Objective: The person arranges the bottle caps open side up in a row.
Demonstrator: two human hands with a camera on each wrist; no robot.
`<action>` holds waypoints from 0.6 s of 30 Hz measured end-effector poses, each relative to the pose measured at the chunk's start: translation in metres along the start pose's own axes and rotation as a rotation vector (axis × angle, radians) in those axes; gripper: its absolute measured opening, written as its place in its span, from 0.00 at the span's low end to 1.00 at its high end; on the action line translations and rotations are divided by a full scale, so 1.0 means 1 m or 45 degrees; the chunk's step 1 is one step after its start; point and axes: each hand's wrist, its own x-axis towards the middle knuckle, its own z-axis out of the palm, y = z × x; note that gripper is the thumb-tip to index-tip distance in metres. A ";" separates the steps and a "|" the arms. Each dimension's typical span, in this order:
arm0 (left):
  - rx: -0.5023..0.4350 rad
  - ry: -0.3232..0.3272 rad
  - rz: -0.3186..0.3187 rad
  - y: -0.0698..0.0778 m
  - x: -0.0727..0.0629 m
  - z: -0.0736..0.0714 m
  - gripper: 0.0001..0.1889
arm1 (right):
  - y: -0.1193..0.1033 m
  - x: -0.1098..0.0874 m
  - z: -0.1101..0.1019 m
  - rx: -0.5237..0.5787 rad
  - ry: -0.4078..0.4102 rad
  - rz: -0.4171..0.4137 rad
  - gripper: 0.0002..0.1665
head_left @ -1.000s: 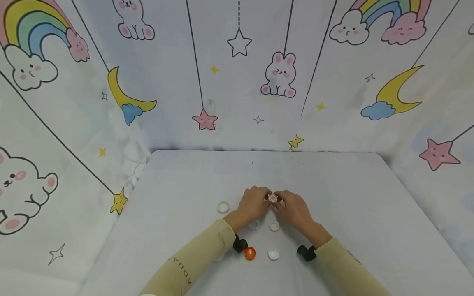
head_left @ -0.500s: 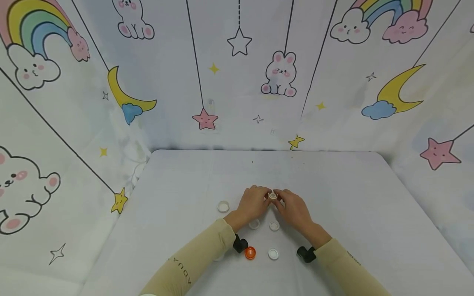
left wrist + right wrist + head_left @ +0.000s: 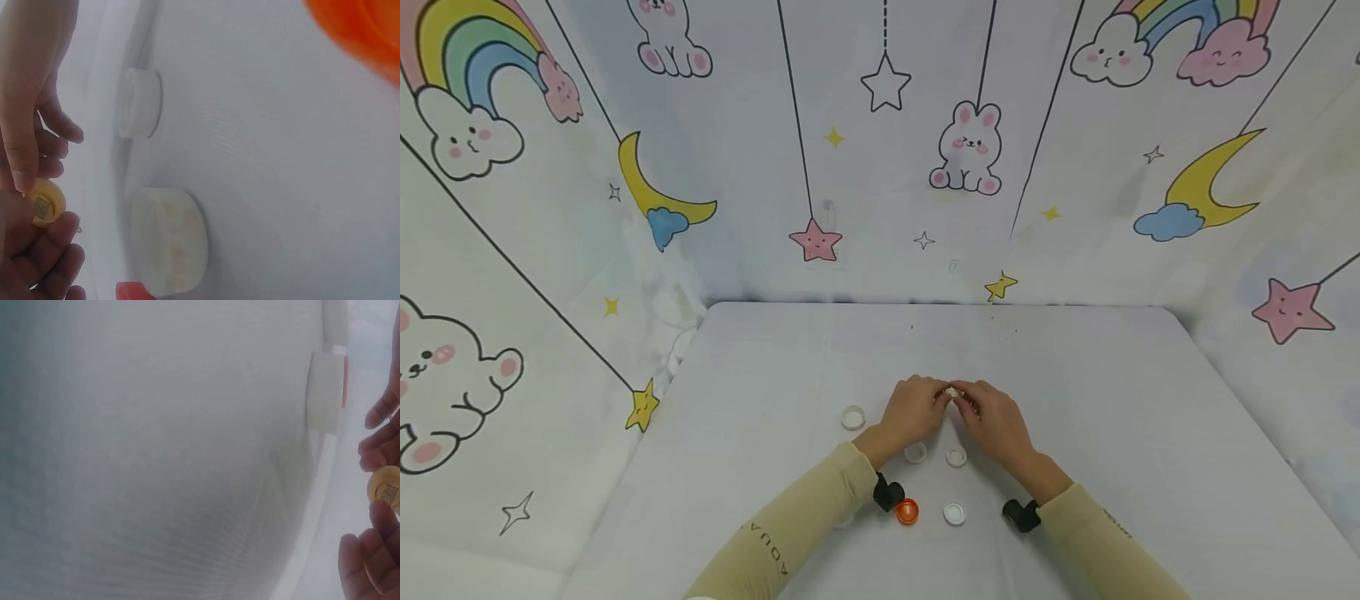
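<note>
Fingertips of my left hand (image 3: 913,412) and right hand (image 3: 996,423) pinch one small bottle cap (image 3: 952,392) between them, held above the white table. In the left wrist view that cap (image 3: 55,201) looks yellowish, with a printed square code inside. The right wrist view shows the same cap (image 3: 376,481) at its right edge, fingers on both sides of it. Nearest below the hands lie two white caps: one (image 3: 914,452) by the left wrist, another (image 3: 956,457) between the forearms.
A white ring-like cap (image 3: 853,417) lies left of the left hand. Closer to me are an orange cap (image 3: 907,512) and a white cap (image 3: 954,513). The left sleeve partly hides another pale cap (image 3: 844,522). A printed cloth backdrop (image 3: 880,167) rises behind the table.
The held cap has turned between the fingers: its round face showed in the earlier frames, and now only a small pale part shows. Both arms stay nearly still.
</note>
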 end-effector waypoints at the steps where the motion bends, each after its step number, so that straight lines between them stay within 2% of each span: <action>1: -0.026 -0.002 -0.012 0.000 0.000 0.000 0.13 | 0.001 0.000 0.000 0.009 0.009 -0.012 0.17; 10: -0.338 -0.002 -0.114 -0.001 0.001 -0.002 0.13 | 0.003 0.000 0.001 0.057 0.038 -0.107 0.24; 18: -0.521 -0.036 -0.196 0.001 -0.001 -0.007 0.12 | 0.003 0.000 0.004 0.054 0.010 -0.082 0.28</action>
